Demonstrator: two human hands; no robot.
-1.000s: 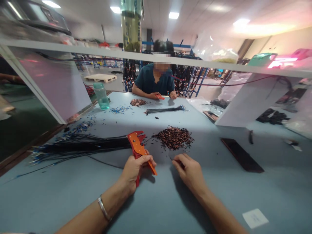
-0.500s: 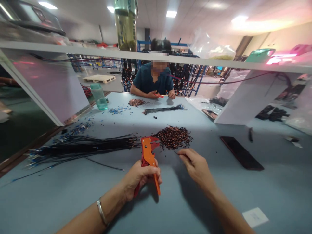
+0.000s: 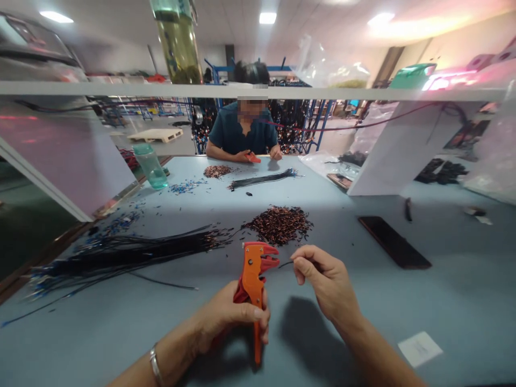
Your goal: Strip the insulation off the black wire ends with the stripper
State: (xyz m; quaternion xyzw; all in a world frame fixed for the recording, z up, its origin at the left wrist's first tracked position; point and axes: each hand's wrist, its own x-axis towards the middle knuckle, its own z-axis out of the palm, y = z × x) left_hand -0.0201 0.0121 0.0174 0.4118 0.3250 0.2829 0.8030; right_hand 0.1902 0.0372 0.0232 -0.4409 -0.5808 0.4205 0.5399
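Note:
My left hand point(image 3: 237, 317) is wrapped around the handles of an orange and red wire stripper point(image 3: 253, 271), its jaws pointing right. Between thumb and fingertips, my right hand point(image 3: 322, 277) pinches a thin black wire point(image 3: 285, 264). The wire's end sticks out toward the jaws, a small gap apart from them; the rest of it is hidden by the hand. Behind the tool lies a pile of short black and copper-coloured offcuts point(image 3: 280, 224). To the left rests a bundle of long black wires point(image 3: 149, 252) with blue ends at the far left.
A dark phone point(image 3: 394, 242) and a white paper slip point(image 3: 420, 349) lie on the right. Across the table, a person point(image 3: 244, 129) holds a red tool point(image 3: 252, 157). A green bottle point(image 3: 150, 166) stands at the left, and a white shelf point(image 3: 322, 94) spans above the table.
The wire stripper has turned so its jaws point more to the right, and moved slightly nearer. My right hand has lifted the wire from the table beside the pile. The view has shifted slightly.

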